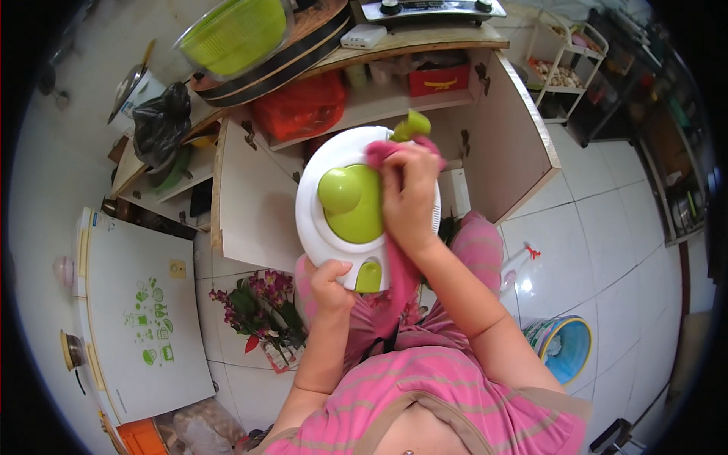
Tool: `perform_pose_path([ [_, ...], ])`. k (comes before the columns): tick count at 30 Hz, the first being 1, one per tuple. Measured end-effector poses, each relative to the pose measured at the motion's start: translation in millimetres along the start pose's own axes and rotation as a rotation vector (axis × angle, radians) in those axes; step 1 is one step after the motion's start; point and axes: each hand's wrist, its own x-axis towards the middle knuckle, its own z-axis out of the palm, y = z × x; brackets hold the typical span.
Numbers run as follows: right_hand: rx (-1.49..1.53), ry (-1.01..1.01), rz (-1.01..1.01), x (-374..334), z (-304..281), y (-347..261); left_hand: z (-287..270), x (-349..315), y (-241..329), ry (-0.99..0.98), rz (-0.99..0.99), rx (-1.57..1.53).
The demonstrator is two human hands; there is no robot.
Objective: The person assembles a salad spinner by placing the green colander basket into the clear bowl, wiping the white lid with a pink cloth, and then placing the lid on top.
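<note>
A white salad spinner lid (pixel 312 199) with a green turning disc and round knob (pixel 339 189) is held up above my lap. My left hand (pixel 332 287) grips its near edge, thumb on top, beside a green tab (pixel 369 277). My right hand (pixel 410 189) is closed on a pink cloth (pixel 403 277) and presses it at the lid's right side. One end of the cloth bunches around the far edge, by a second green tab (pixel 411 126); the rest hangs down towards my lap. The underside of the lid is hidden.
Ahead stands a cabinet with open doors (pixel 523 136), red bags inside. A green basket in a clear bowl (pixel 235 38) sits on its top, near a stove (pixel 432 9). Flowers (pixel 262 311) and a fridge (pixel 148 318) are left; a blue bin (pixel 565 349) is right.
</note>
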Motion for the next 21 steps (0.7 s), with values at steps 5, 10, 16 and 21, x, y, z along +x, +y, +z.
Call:
perform_pose_path([
  [5,0.062,-0.146,-0.172,-31.0,-10.7,-31.8,3.0,-0.4,5.7,0.068,0.035,-0.081],
  [10,0.121,-0.208,-0.195,-29.1,-4.9,-24.9,-12.0,2.9,1.0,-0.029,-0.015,-0.071],
  [16,-0.08,-0.095,0.009,-43.8,-21.4,-5.9,-17.9,5.5,6.8,0.073,0.064,-0.043],
  [21,-0.042,-0.306,-0.359,-95.8,-36.6,-14.9,-37.6,16.5,10.6,0.047,-0.031,-0.309],
])
